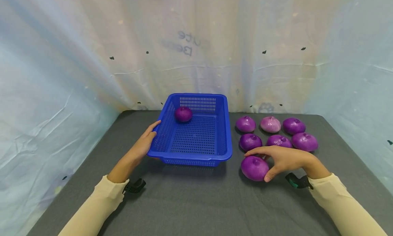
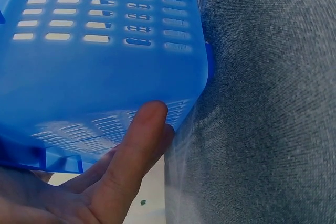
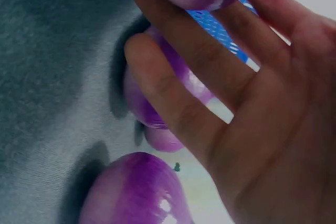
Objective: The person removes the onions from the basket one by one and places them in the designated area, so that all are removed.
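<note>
Purple and nearest, lower right of centre, the front onion point(image 1: 254, 168) is sitting in the right hand's point(image 1: 287, 160) curling fingers. Left of it, the left hand point(image 1: 143, 144) is lying straight-fingered against the blue basket point(image 1: 225, 140), which is holding one onion point(image 1: 183, 114) in its far corner.

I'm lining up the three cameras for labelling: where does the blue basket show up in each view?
Head: blue basket at centre, left hand on its left rim.
Left wrist: fills the upper left, fingers against its wall.
Right wrist: only a sliver at top, behind the right hand.
Shared landmark: the grey table cover.
</note>
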Available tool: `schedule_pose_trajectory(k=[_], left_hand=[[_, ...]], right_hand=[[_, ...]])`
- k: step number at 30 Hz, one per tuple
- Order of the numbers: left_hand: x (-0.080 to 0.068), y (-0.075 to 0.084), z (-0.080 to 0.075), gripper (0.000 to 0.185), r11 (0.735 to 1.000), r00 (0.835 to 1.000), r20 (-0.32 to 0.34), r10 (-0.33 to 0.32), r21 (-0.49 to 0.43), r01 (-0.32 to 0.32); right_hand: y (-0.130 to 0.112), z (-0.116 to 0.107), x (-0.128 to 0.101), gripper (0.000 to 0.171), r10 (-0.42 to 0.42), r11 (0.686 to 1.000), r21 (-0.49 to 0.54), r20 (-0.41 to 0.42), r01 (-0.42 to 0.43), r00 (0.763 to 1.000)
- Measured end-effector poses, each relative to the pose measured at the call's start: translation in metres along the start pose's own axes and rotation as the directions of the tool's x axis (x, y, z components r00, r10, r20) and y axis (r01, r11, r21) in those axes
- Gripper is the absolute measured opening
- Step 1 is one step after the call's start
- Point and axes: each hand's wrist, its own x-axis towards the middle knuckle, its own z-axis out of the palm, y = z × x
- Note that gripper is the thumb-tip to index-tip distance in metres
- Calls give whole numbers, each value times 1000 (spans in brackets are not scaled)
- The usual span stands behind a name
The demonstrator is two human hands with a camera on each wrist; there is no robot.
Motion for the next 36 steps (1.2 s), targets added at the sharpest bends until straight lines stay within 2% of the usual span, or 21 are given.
schedule_pose_trajectory(k=[12,17,26,36], left_hand=[[2,-1,-1,52,1000,1000,5,5,-4,-5],[1,0,-1,52,1000,1000,5,-3,-2,3],[0,0,-1,52,1000,1000,7,4,-5,-4],[0,0,0,52,1000,1000,6,-2,7,2]], right_hand=[[8,3,4,85,20,999,-29,-2,-20,1000],[8,2,4,84,-9,999,-32,2,9,1000],[9,1,3,85,35,999,-28,-25,-35,999],[8,-2,1,85,32,999,-28,-20,-32,999]])
